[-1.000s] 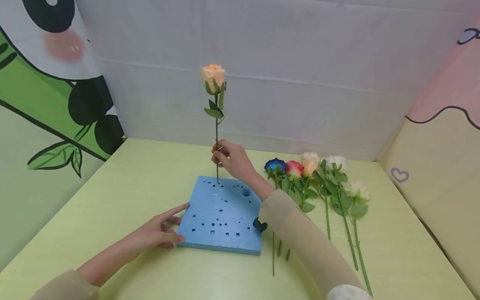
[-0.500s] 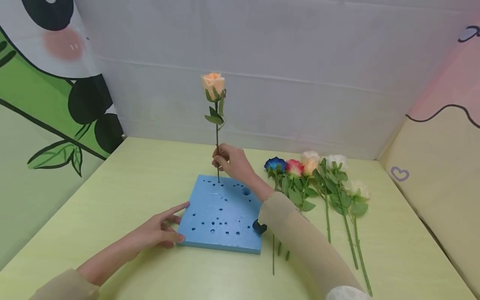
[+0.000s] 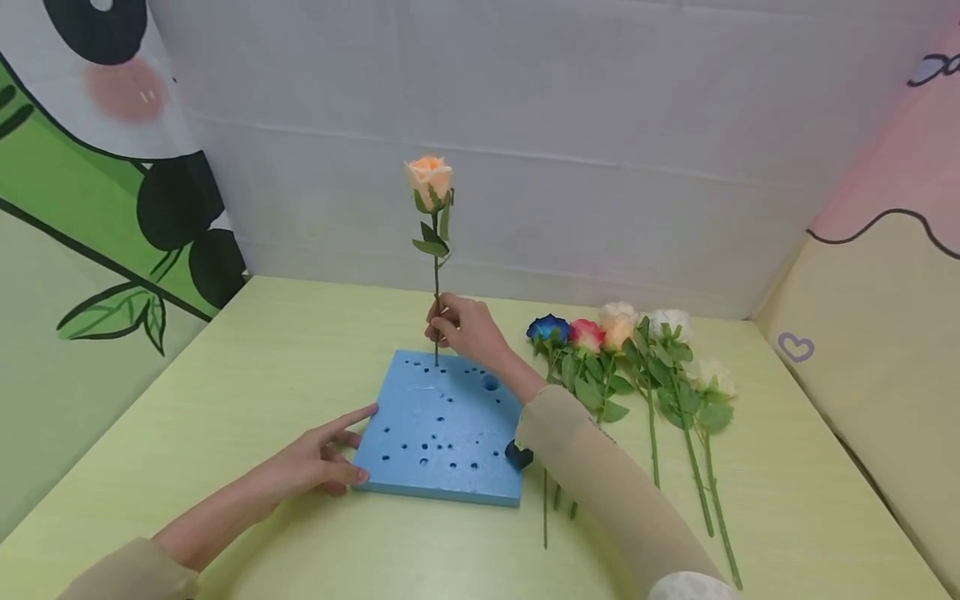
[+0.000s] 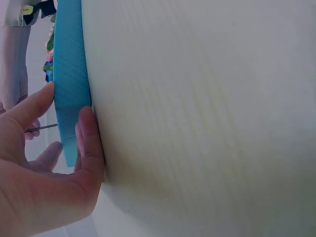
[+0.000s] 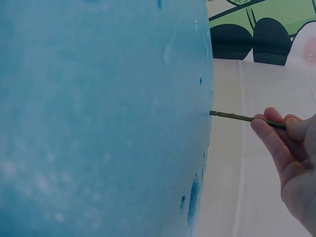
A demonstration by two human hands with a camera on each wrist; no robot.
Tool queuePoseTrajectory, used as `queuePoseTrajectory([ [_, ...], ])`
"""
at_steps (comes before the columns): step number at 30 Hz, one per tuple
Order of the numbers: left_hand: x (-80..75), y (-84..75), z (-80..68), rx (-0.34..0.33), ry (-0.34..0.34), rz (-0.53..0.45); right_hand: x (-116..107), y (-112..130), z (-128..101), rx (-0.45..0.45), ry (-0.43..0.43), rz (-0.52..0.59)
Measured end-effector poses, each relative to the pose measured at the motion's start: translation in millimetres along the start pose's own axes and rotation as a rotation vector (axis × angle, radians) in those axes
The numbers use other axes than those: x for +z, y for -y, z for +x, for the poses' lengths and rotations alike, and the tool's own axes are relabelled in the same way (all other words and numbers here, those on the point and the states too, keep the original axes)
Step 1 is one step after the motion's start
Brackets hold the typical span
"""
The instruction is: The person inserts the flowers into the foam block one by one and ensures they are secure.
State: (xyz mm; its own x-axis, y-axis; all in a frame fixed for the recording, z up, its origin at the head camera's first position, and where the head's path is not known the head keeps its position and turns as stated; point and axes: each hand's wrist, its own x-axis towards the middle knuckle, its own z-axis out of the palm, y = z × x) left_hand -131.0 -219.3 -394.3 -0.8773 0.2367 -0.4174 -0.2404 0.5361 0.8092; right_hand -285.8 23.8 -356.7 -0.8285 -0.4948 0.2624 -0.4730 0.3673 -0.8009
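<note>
Peach rose (image 3: 430, 183) upright, right hand (image 3: 471, 331) pinching stem (image 3: 437, 279) at blue block (image 3: 461, 425); left hand (image 3: 309, 460) spread against block.

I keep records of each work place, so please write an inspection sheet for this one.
Surface: pale yellow table.
Job's things: upright peach rose, its stem ending near the far edge of the holed blue block; insertion unclear. Other flowers lie at right.
Clutter: dark object by the right sleeve, unidentified.
Grippers: left hand touches the block's left edge; right hand pinches the stem.
Cables: nothing seen.
Surroundings: pale backdrop behind, cartoon panels both sides.
</note>
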Motion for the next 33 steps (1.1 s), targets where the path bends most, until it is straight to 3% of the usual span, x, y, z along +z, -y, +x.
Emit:
queuePoseTrajectory([
  [11, 1.3, 2.5, -0.7, -0.011, 0.003, -0.005, 4, -4, 0, 0.008, 0.029, -0.004],
  [20, 0.7, 0.8, -3.3, 0.003, 0.008, -0.009, -1, -6, 0, 0.053, 0.048, 0.070],
  [33, -0.5, 0.3, -1.9, 0.014, 0.005, -0.004, -7, -5, 1, 0.045, 0.032, 0.090],
])
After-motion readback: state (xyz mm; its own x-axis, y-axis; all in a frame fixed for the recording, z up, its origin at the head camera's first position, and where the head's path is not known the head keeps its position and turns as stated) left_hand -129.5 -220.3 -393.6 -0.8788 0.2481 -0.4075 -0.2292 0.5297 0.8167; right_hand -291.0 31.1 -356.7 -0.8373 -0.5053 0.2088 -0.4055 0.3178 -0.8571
